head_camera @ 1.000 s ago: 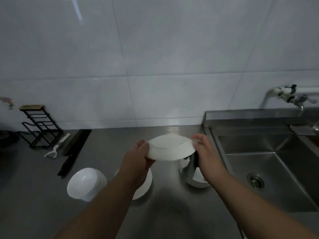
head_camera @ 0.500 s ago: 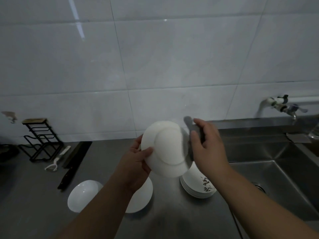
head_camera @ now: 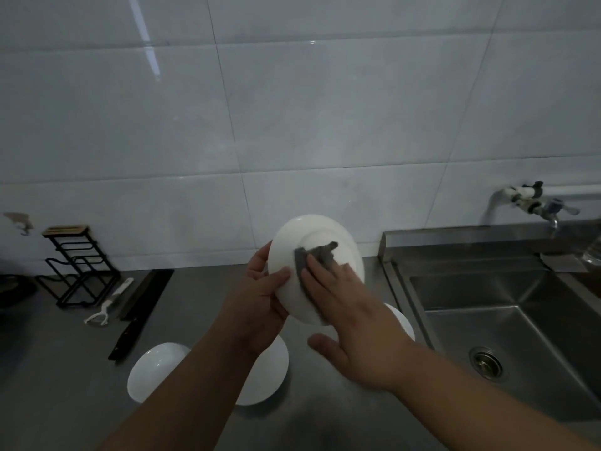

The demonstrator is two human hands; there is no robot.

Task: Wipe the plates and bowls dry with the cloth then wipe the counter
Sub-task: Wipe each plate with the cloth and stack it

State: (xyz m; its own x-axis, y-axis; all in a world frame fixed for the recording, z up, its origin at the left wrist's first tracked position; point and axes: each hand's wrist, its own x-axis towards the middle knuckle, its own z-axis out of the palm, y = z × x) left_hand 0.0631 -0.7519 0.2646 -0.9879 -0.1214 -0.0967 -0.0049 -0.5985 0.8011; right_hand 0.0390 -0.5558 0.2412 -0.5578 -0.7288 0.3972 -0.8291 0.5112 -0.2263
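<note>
I hold a white plate [head_camera: 302, 242] upright above the counter, its underside with the foot ring facing me. My left hand [head_camera: 263, 297] grips its left rim, thumb on the underside. My right hand [head_camera: 351, 314] presses a grey cloth [head_camera: 317, 255] flat against the plate's base with the fingers, thumb spread below. On the steel counter [head_camera: 65, 369] under my arms lie a stack of white bowls [head_camera: 153, 369], a white plate [head_camera: 270, 372] and, partly hidden behind my right wrist, another white stack [head_camera: 403, 323].
A steel sink [head_camera: 520, 336] with a drain fills the right; a wall tap [head_camera: 533, 203] hangs above it. At the back left stand a black wire rack [head_camera: 74, 265], a white peeler [head_camera: 104, 307] and a black knife [head_camera: 140, 310]. White tiles cover the wall.
The plate was turned from flat to upright with its underside toward me and raised. My right hand left the rim and now presses the grey cloth on the plate's base.
</note>
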